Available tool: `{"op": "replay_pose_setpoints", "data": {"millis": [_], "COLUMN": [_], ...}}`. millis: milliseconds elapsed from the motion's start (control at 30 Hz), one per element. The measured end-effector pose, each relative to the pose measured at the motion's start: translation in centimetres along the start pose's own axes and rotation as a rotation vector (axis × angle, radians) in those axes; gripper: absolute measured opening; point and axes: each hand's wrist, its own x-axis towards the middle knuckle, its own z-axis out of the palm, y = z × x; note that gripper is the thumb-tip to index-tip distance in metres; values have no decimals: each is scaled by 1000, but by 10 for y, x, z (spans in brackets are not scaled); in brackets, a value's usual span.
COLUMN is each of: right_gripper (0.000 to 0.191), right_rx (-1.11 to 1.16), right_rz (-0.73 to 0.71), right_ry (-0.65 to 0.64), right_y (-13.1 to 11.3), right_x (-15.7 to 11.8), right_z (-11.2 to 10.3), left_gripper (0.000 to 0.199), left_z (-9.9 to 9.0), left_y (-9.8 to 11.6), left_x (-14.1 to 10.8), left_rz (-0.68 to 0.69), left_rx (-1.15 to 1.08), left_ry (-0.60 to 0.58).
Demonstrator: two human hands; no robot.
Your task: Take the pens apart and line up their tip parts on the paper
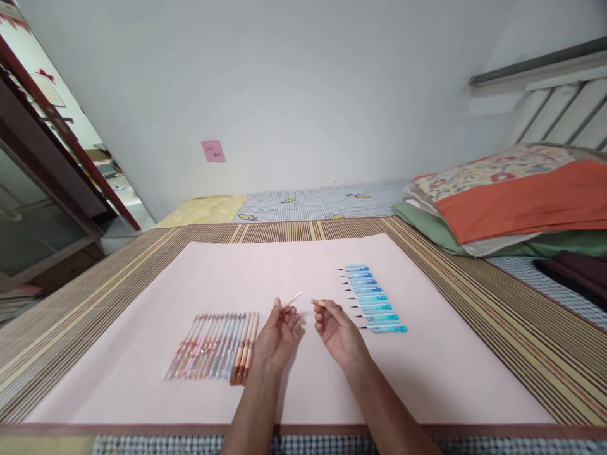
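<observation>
My left hand [279,332] pinches a thin white stick [296,296] between thumb and forefinger, its free end pointing up and right. Opposite it, my right hand [339,335] grips a small brownish piece [315,302] at the fingertips; its kind is too small to tell. The two hands are apart, palms partly turned up. Beside my left wrist lies a row of clear pens [203,347] with pinkish-brown and grey parts. At that row's right end are peach pens with brown ends [245,347]. Right of my right hand, several blue-and-white pens with dark tips [374,298] lie in a slanted column.
A pale pink sheet [265,265] lies under everything on a striped mat [137,265]. Folded bedding with an orange cover [521,202] is piled at the right. Behind stands a white wall [308,95] with a pink note [213,151].
</observation>
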Motion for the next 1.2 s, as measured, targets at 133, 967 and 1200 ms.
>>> {"op": "replay_pose_setpoints", "data": {"millis": [133, 967, 1200], "right_gripper": [29, 17, 35], "right_rx": [-57, -1008, -758], "right_rz": [43, -497, -519], "right_ry": [-75, -110, 12], "right_y": [9, 24, -11], "right_x": [-6, -15, -15], "right_z": [5, 5, 11], "left_gripper": [30, 42, 46], "left_z": [1, -3, 5], "left_y": [-4, -5, -14], "left_x": [0, 4, 2], "left_rz": [-14, 182, 57], "left_rx": [-27, 96, 229], "left_ry": [0, -150, -116]}}
